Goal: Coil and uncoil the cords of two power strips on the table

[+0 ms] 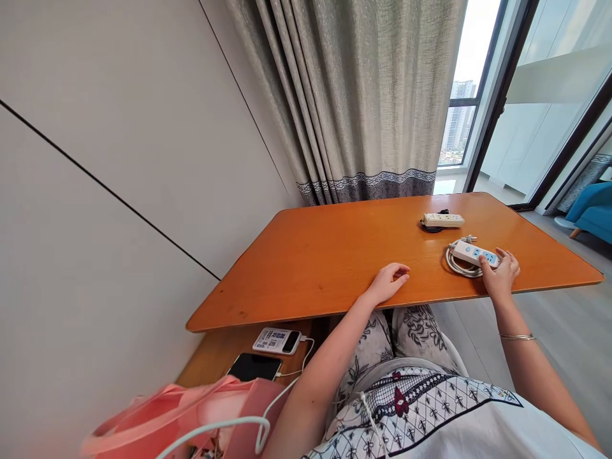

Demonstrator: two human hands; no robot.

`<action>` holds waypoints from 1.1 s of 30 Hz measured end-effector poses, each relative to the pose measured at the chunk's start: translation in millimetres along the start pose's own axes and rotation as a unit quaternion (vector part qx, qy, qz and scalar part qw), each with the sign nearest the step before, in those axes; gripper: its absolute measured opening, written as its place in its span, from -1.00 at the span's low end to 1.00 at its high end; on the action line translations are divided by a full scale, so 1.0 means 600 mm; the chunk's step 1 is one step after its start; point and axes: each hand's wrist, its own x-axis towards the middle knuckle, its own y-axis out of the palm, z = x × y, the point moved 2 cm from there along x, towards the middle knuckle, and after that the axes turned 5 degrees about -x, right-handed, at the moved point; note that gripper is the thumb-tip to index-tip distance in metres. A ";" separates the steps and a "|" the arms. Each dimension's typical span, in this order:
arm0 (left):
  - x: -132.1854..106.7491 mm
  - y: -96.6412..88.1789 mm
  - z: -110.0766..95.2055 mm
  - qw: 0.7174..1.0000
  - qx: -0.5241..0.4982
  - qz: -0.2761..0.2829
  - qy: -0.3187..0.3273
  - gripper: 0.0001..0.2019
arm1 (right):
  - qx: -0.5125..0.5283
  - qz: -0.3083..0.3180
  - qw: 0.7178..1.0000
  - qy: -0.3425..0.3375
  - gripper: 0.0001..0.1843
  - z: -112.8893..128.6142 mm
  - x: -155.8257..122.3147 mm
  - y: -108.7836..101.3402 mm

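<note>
The right hand [500,273], wrist low, closes lightly over the near end of the strip [473,253], which lies on its coiled cord [459,268] near the front edge of the desk [335,255]. The strip looks like light, stiff, smooth plastic. I think it is best held across the body, because the loose cord can drag. The left hand [389,280] rests on the desk, loosely curled and empty.
</note>
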 end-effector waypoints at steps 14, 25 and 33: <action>-0.065 -0.073 -0.018 0.976 0.188 -0.113 0.007 -0.80 | -0.020 -0.026 0.997 -0.067 -0.30 0.025 -0.022 -0.014; -0.086 -0.071 0.011 0.920 0.369 -0.132 -0.029 -0.65 | -0.030 0.050 0.962 -0.269 -0.64 0.144 -0.102 -0.004; -0.088 -0.073 0.011 0.909 0.401 -0.108 -0.031 -0.62 | -0.002 0.354 0.864 -0.357 -0.54 0.199 -0.159 0.087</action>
